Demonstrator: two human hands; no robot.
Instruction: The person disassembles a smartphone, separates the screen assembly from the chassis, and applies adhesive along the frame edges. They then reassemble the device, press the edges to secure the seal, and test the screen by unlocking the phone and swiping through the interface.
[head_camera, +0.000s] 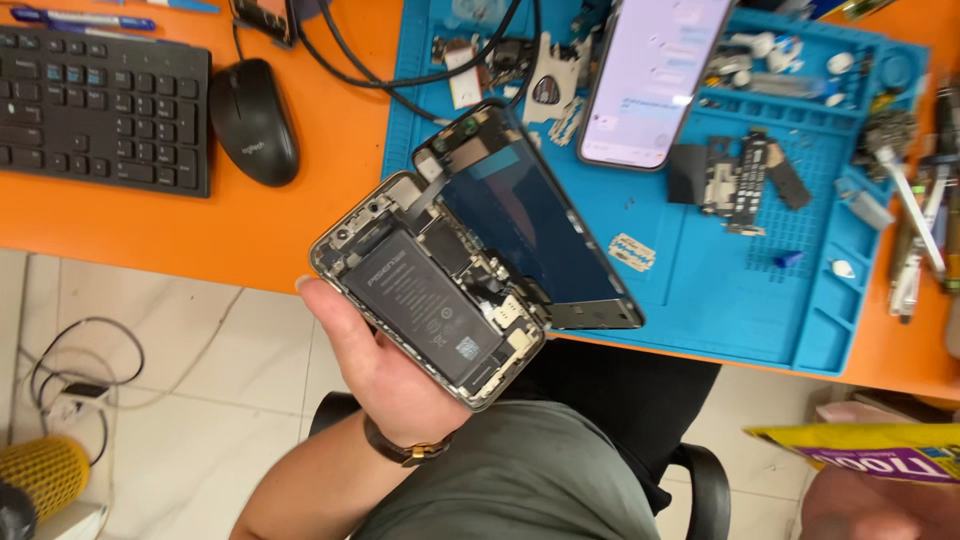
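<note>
My left hand (385, 375) is shut on an opened phone (420, 300), held face up over the front edge of the orange desk (200, 230). Its black battery and circuit parts are exposed. The dark screen panel (520, 220) is swung open to the right, still joined to the body, and hangs above the blue work mat (720, 290). A dark band sits on that wrist. My right hand (870, 510) shows blurred at the bottom right corner, gripping a yellow and purple packet (860, 450) below the desk edge.
A second phone (655, 75) with a lit screen lies on the mat among small parts, black cables and a razor blade (632, 252). Tools (915, 220) line the mat's right side. A black keyboard (100, 105) and mouse (252, 120) sit at left. Cables (80, 380) lie on the floor.
</note>
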